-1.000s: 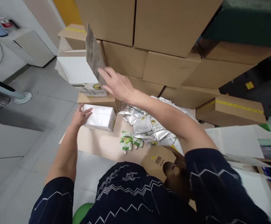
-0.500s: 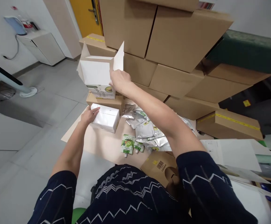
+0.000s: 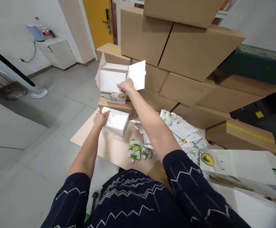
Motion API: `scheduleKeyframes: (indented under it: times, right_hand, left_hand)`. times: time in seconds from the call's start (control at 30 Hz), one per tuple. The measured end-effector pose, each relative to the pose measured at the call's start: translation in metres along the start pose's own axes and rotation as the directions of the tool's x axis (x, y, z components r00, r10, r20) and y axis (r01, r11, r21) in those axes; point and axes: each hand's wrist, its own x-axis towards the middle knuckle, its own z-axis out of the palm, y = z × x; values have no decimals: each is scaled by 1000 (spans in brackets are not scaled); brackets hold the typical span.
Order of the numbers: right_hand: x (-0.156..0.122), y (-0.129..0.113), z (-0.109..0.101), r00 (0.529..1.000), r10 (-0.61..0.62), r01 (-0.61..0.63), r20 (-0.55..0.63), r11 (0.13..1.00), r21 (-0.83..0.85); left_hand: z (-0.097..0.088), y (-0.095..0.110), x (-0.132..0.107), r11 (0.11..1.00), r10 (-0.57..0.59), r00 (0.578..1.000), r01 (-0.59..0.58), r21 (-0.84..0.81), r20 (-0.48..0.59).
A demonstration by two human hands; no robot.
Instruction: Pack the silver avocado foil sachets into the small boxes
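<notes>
Table [image 3: 88, 136]: open carton [image 3: 113, 96] at far left, seemingly on brown box [image 3: 128, 109]. White box [image 3: 116, 122] just in front. Right hand [image 3: 126, 85]: fingers curled narrow at carton's corner; grip unclear. Steady, gentle pull advisable; carton could tip. Left hand [image 3: 101, 118]: fingers over white box, clasp uncertain; light pressure best.

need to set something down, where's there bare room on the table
Bare table shows between the white box, the green pouches and the near edge, plus a corner left of the left hand. It is crowded farther right: the right forearm crosses over a heap of packets, with an open carton nearby.
</notes>
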Motion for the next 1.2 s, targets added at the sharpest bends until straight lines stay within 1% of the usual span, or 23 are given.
scheduleKeyframes:
  times: [0.07,0.17,0.27,0.3,0.37,0.4,0.43,0.47,0.5,0.53,0.57,0.63,0.67,0.73,0.77,0.83,0.87,0.93,0.97,1.03,1.1,1.13,1.2]
  right_hand:
    - [-10,1,-15,999,17,-18,-32,1000,-17]
    - [-41,-8,-49,990,-103,104,93,995,-5]
    - [-86,-14,-94,960,-216,221,179,975,-5]
    - [-103,-13,-110,947,-247,253,204,967,-6]
    - [-135,-5,-139,912,-313,324,264,946,2]
    - [-150,1,-151,888,-349,361,298,932,18]
    - [-164,8,-161,862,-383,393,332,919,40]
    - [-176,15,-167,836,-405,414,369,908,60]
    - [-186,24,-171,813,-416,424,407,903,75]
    - [-195,32,-171,789,-416,427,451,900,83]
    - [-202,42,-167,764,-410,428,498,900,83]
    - [-211,60,-153,713,-383,425,587,902,71]
    - [-214,69,-143,684,-381,431,623,899,77]
    - [-217,86,-123,625,-398,443,671,889,114]
    - [-216,93,-113,600,-413,445,685,884,142]
    - [-210,107,-97,563,-436,430,702,880,203]
    - [-204,113,-91,559,-434,408,706,886,221]
    - [-190,125,-79,588,-401,343,703,910,232]
    - [-182,131,-74,621,-368,298,692,927,226]
    - [-165,145,-61,723,-259,172,641,965,197]
    - [-149,162,-46,820,-83,-15,566,986,166]
    - [-143,171,-38,849,20,-119,528,981,153]
    - [-132,187,-23,863,217,-311,456,940,140]
  left_hand:
    - [0,-1,1,1000,-7,1000,7,-18,-9]
    - [1,0,1,999,-10,999,8,-54,-33]
    - [-2,4,0,974,17,983,-57,-219,-181]
    - [-6,6,-3,929,-7,966,-90,-358,-259]
    - [-16,8,-13,737,-132,923,-152,-658,-361]
    - [-24,8,-23,611,-189,916,-173,-773,-354]
    - [-33,8,-36,497,-211,927,-170,-851,-308]
    - [-42,7,-53,437,-192,947,-152,-886,-257]
    - [-52,7,-72,350,-80,987,-106,-931,-142]
    - [-61,6,-94,294,22,999,-35,-955,-29]
    - [-70,6,-117,290,115,990,42,-956,78]
    - [-81,6,-161,395,227,945,133,-909,237]
    - [-84,6,-181,477,231,933,138,-868,275]
    - [-85,4,-212,611,170,947,115,-783,272]
    - [-84,0,-223,646,132,960,107,-756,248]
    - [-83,-11,-240,649,49,976,132,-749,214]
    - [-83,-20,-246,623,-3,979,162,-765,205]
    - [-85,-39,-257,538,-143,972,233,-810,184]
    - [-87,-48,-262,490,-221,961,257,-833,167]
    - [-86,-66,-272,401,-368,922,275,-874,122]
    - [-78,-78,-280,331,-492,867,269,-904,78]
    - [-70,-81,-283,303,-540,839,271,-914,69]
    - [-50,-84,-287,290,-611,788,312,-905,76]
